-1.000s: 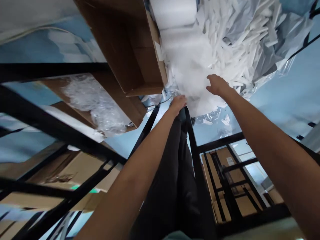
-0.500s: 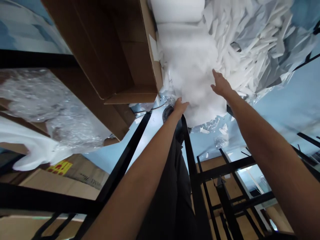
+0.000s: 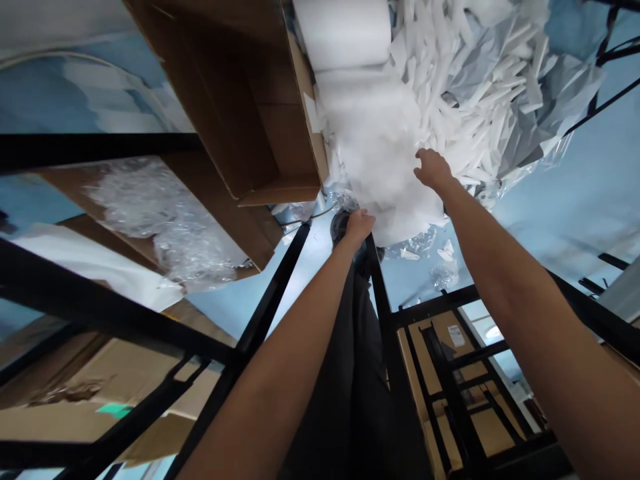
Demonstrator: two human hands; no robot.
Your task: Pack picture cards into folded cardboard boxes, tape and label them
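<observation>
A white foam sheet (image 3: 383, 133) hangs down from a thick white roll (image 3: 345, 33) at the top of the view. At the sheet's lower left edge is my left hand (image 3: 361, 225), its fingers drawn together on the edge. My right hand (image 3: 433, 169) lies against the sheet's right side, fingers curled with the thumb close to them. The fingertips of both hands are partly hidden. Beside the sheet on the right spreads a heap of white foam strips (image 3: 480, 127) with grey plastic film.
An open cardboard box (image 3: 280, 133) stands left of the sheet. Another box (image 3: 240, 233) holds crumpled clear plastic wrap (image 3: 185, 233). Black metal bars (image 3: 280, 287) run on both sides of my legs (image 3: 350, 373). Plastic scraps (image 3: 444, 275) lie on the blue floor (image 3: 565, 207).
The view has shifted a little. My left hand's spread fingers have drawn together at the sheet's edge. My right hand's stretched-out index finger has curled in.
</observation>
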